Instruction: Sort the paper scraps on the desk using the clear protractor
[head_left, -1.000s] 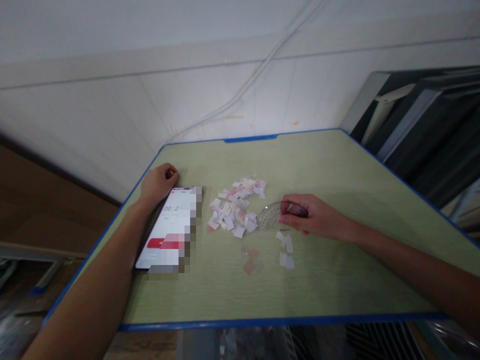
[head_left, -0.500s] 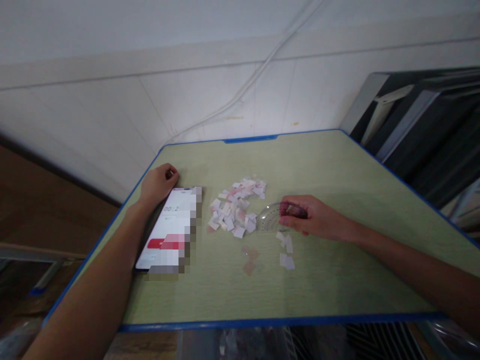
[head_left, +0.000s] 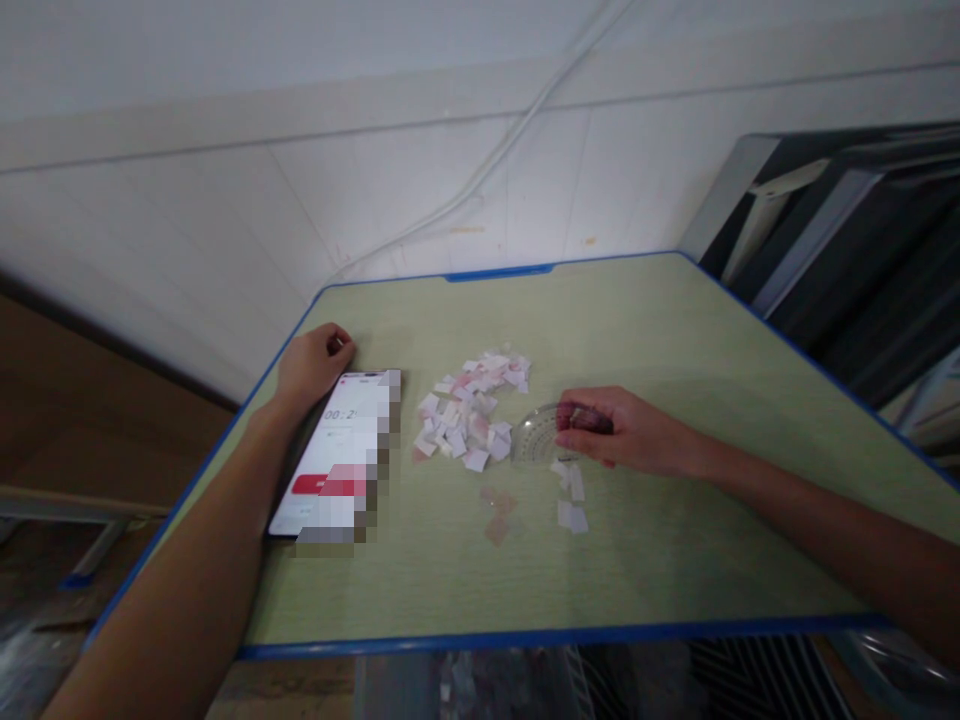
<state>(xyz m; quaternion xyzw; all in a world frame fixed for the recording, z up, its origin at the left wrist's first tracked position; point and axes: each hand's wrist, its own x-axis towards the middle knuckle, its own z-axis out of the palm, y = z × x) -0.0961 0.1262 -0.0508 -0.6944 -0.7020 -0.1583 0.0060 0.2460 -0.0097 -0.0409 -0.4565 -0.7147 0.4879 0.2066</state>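
My right hand [head_left: 611, 428] grips a clear plastic protractor [head_left: 536, 435] by its right side, between thumb and fingers. The protractor's left end comes up to a heap of small white and pinkish paper pieces [head_left: 469, 415]. Just below the protractor lie a few white paper pieces [head_left: 572, 516]. To their left are some pinkish, partly see-through scraps [head_left: 497, 520]. My left hand [head_left: 319, 358] rests loosely curled on the table's left side, with nothing visible in its fingers. It is by the top corner of a phone [head_left: 330, 450] with a lit screen.
The pale green table [head_left: 600, 320] has a blue edge and stands against a white wall [head_left: 420, 190] with a cable [head_left: 487, 170]. Dark flat panels [head_left: 862, 240] lean at the right. A brown box-like piece [head_left: 97, 390] stands at the left. Below the front edge is a clear bin [head_left: 397, 690].
The view has shifted very slightly. My right hand keeps hold of the protractor in about the same place, and my left hand stays put.
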